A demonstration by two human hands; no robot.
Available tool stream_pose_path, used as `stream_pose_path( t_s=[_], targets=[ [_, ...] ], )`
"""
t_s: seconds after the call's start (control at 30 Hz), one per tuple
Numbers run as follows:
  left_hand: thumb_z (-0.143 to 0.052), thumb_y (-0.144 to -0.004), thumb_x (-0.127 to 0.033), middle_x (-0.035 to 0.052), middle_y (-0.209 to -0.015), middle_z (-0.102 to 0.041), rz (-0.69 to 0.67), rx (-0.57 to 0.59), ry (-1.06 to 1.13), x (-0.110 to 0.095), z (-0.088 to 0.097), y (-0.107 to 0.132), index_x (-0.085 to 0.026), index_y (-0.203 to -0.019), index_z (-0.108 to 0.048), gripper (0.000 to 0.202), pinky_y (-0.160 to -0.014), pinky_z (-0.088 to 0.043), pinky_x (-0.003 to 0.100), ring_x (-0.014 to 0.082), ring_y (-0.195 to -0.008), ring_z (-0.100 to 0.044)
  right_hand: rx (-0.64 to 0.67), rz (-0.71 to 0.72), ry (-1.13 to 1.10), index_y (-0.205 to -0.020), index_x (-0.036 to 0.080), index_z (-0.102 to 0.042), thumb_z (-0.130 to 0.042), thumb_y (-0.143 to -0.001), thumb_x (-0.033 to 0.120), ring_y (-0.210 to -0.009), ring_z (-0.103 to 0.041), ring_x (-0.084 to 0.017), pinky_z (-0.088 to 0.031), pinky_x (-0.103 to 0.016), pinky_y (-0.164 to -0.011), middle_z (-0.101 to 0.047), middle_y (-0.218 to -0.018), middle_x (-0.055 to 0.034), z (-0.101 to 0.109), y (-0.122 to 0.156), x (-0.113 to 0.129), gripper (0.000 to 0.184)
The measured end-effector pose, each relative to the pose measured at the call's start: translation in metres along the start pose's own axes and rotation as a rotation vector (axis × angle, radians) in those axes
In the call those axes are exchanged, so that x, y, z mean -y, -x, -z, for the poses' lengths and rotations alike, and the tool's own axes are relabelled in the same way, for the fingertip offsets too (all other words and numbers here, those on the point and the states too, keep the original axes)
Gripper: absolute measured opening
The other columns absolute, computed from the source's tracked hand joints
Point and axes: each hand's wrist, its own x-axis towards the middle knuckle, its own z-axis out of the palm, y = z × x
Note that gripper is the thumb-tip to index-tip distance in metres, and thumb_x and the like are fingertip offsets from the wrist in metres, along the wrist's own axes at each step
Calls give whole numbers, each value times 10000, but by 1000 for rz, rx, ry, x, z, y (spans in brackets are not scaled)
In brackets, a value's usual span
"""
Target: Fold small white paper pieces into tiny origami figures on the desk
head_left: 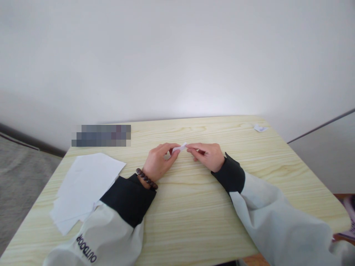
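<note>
Over the middle of the table, a small folded piece of white paper [180, 148] is held between both hands. My left hand [158, 162], with a dark bead bracelet at the wrist, pinches its left part between thumb and fingers. At the paper's right tip, my right hand [207, 154] is closed in a pinch with thumb and forefinger. The fingers cover parts of the paper, so its full shape cannot be made out.
Loose white sheets [85, 181] lie overlapping on the left of the wood-grain table [188, 221]. A small folded paper piece [260, 128] rests near the far right corner. A pixelated patch covers something at the far left. A white wall [177, 62] stands behind the table.
</note>
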Motion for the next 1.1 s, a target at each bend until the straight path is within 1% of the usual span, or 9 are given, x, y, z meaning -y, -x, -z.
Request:
stream_pose_path(
  t_s=[0.07,0.2,0.37,0.43,0.6,0.7,0.83,0.97,1.1],
  targets=[
    [-554,-825,-230,-18,-695,-623,4,8,7,0,0,0,-168,-929,-644,151,-615,-435,208,103,-640,-559,-13,15,15,-921,212,-694,-567,-831,208,-460,-622,-61,-467,-153,-467,-730,-789,15,-1,1,-1,156],
    [-555,-827,-230,-17,-695,-625,-1,20,16,0,0,0,-167,-934,-642,151,-624,-441,208,105,-650,-569,-11,43,20,-934,224,-699,-551,-848,219,-478,-629,-64,-494,-161,-496,-731,-827,9,-1,1,-1,171],
    [-549,-836,-239,6,-741,-656,-38,14,12,2,-1,1,-168,-920,-644,145,-646,-456,232,124,-685,-586,-41,116,27,-943,210,-694,-558,-845,208,-557,-619,-76,-506,-182,-533,-712,-870,-28,0,-1,-1,168],
    [-553,-838,-242,16,-765,-671,-61,-2,12,2,-2,1,-170,-916,-646,142,-662,-463,244,131,-703,-594,-74,135,44,-935,215,-695,-566,-842,230,-588,-596,-81,-497,-189,-523,-681,-874,-41,-1,-1,-1,159],
    [-568,-836,-225,32,-811,-696,-153,-28,17,3,-3,1,-168,-901,-653,122,-685,-468,255,137,-730,-607,-124,131,66,-854,199,-690,-586,-834,260,-484,-481,-37,-434,-187,-452,-549,-827,-30,-2,-2,-3,123],
    [-578,-832,-210,33,-789,-695,-209,-40,-4,3,-4,0,-163,-890,-657,109,-680,-461,255,133,-718,-606,-114,140,52,-832,189,-670,-594,-830,271,-481,-456,-32,-418,-188,-454,-507,-818,-20,-3,-1,-4,111],
    [-573,-837,-196,28,-782,-699,-284,-32,-68,5,-3,-1,-168,-882,-661,103,-678,-444,269,132,-710,-605,-65,109,55,-804,188,-647,-589,-834,282,-502,-442,-46,-412,-193,-478,-508,-805,-16,-4,0,-7,115],
    [-570,-839,-184,15,-816,-712,-310,-25,-134,6,-2,-1,-186,-870,-666,100,-698,-427,287,134,-734,-616,25,69,96,-823,193,-645,-573,-845,298,-563,-480,-67,-423,-197,-528,-541,-812,-16,-4,0,-9,129],
    [-567,-842,-186,12,-820,-716,-301,-36,-154,6,-2,-1,-190,-862,-666,101,-700,-423,285,129,-737,-619,19,73,99,-819,189,-654,-582,-839,300,-564,-480,-67,-421,-196,-532,-548,-809,-16,-4,0,-8,134]
  ],
)
